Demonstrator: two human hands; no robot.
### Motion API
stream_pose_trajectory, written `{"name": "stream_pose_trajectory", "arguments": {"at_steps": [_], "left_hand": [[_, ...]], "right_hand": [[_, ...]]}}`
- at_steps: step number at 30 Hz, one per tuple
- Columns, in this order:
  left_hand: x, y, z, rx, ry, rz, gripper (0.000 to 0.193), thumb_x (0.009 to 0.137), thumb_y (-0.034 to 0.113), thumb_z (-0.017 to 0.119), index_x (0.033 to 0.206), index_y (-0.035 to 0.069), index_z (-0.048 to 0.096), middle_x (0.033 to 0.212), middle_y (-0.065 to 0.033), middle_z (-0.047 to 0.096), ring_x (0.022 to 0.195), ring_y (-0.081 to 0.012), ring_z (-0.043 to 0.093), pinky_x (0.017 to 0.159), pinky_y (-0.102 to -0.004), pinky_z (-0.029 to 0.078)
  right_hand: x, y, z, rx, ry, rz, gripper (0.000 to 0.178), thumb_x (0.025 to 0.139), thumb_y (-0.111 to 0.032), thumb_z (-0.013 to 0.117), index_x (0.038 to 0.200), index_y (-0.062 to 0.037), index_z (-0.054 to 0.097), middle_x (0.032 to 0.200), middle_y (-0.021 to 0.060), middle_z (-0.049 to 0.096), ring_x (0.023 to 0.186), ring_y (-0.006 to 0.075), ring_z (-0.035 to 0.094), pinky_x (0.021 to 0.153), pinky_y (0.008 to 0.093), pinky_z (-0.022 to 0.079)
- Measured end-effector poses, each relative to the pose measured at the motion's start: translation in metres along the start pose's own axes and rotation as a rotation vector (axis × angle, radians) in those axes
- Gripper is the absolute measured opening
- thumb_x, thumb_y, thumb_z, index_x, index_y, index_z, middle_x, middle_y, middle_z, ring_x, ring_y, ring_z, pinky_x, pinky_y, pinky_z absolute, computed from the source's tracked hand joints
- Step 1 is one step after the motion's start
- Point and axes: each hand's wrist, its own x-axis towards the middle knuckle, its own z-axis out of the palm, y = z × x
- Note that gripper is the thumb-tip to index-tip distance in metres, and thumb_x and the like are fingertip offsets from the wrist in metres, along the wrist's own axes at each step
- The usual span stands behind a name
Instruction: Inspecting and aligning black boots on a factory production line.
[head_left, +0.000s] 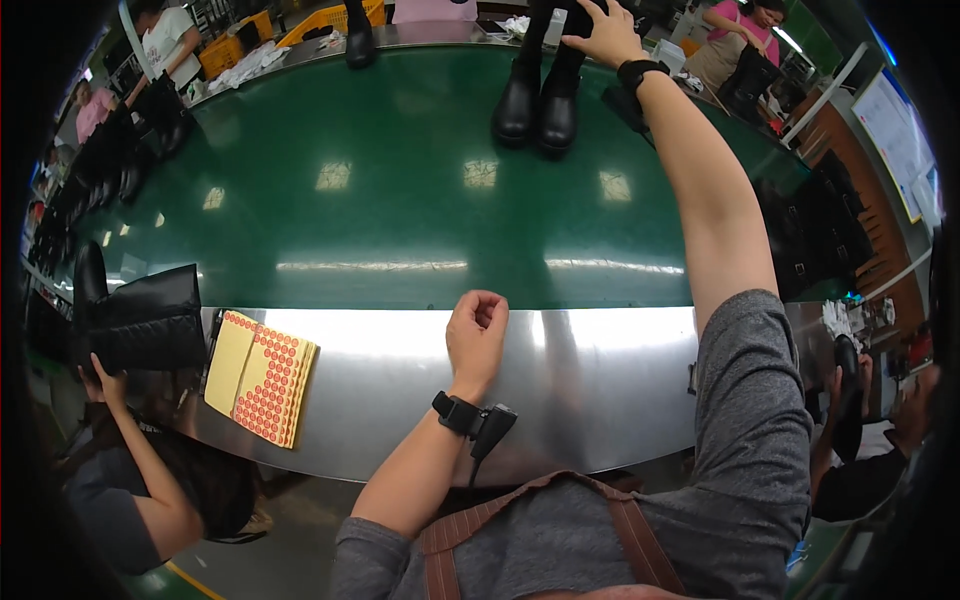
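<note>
A pair of tall black boots (537, 105) stands upright on the green table, toes toward me. My right arm stretches far out, and my right hand (612, 38) is beside the boot tops with its thumb and fingers spread; whether it touches them I cannot tell. My left hand (476, 338) is closed over the steel strip at the table's near side. Its fingers are curled, and whatever may be inside them is hidden. Left of that hand lies a yellow pad of sheets with rows of round red stickers (265, 378).
Green table (400, 180) has a steel near edge (600, 400). At left, another person's hand (103, 385) holds a black boot (150, 315). Another single boot (360, 40) stands at the far edge. More black boots (820, 225) are at right. Co-workers and yellow crates (235, 50) are beyond.
</note>
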Motion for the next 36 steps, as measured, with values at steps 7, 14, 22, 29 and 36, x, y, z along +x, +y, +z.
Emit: {"name": "stream_pose_trajectory", "arguments": {"at_steps": [7, 14, 22, 29, 36], "left_hand": [[0.005, -0.004, -0.001, 0.023, -0.035, 0.033, 0.013, 0.086, 0.015, 0.066, 0.087, 0.002, 0.065, 0.074, -0.0007, 0.06, 0.065, -0.0094, 0.052, 0.062, -0.0252, 0.046], [0.007, 0.002, -0.004, -0.048, -0.07, 0.006, 0.011, 0.089, 0.015, 0.066, 0.091, 0.004, 0.063, 0.08, 0.0005, 0.061, 0.071, -0.0067, 0.052, 0.063, -0.022, 0.044], [-0.014, 0.033, -0.009, -0.925, -0.886, -0.48, 0.062, 0.101, 0.048, 0.035, 0.139, -0.001, 0.041, 0.117, -0.0143, 0.062, 0.101, -0.0233, 0.063, 0.09, -0.0344, 0.051], [-0.008, 0.019, -0.007, -0.477, -0.929, -0.6, 0.075, 0.099, 0.061, 0.027, 0.144, 0.001, 0.036, 0.122, -0.0156, 0.059, 0.115, -0.025, 0.058, 0.102, -0.0419, 0.046], [0.006, 0.006, -0.008, -0.472, -1.006, -0.593, 0.072, 0.1, 0.058, 0.029, 0.142, 0.0, 0.039, 0.103, -0.0095, 0.063, 0.102, -0.0182, 0.061, 0.098, -0.0372, 0.048]], "right_hand": [[-0.175, -0.072, -0.087, 0.88, -0.802, 0.039, 0.035, 0.082, -0.03, 0.077, 0.108, -0.0072, 0.069, 0.102, 0.0095, 0.069, 0.095, 0.0199, 0.065, 0.087, 0.0329, 0.05], [-0.301, -0.132, -0.221, 1.707, -1.376, 0.61, 0.029, 0.091, -0.025, 0.069, 0.111, -0.0032, 0.068, 0.101, 0.0046, 0.069, 0.091, 0.0097, 0.065, 0.08, 0.0245, 0.051], [-0.325, -0.141, -0.214, 2.695, -1.062, 0.952, 0.037, 0.1, -0.034, 0.051, 0.12, -0.0029, 0.059, 0.11, 0.0071, 0.063, 0.097, 0.0154, 0.063, 0.087, 0.0326, 0.054], [-0.348, -0.163, -0.168, 2.558, -1.138, 1.205, 0.026, 0.102, -0.027, 0.047, 0.106, -0.0044, 0.061, 0.098, 0.0061, 0.065, 0.093, 0.016, 0.062, 0.093, 0.034, 0.051], [-0.354, -0.162, -0.159, 2.65, -1.115, 1.083, 0.027, 0.103, -0.027, 0.046, 0.103, -0.0044, 0.06, 0.096, 0.0059, 0.065, 0.087, 0.0155, 0.061, 0.089, 0.0353, 0.053]]}}
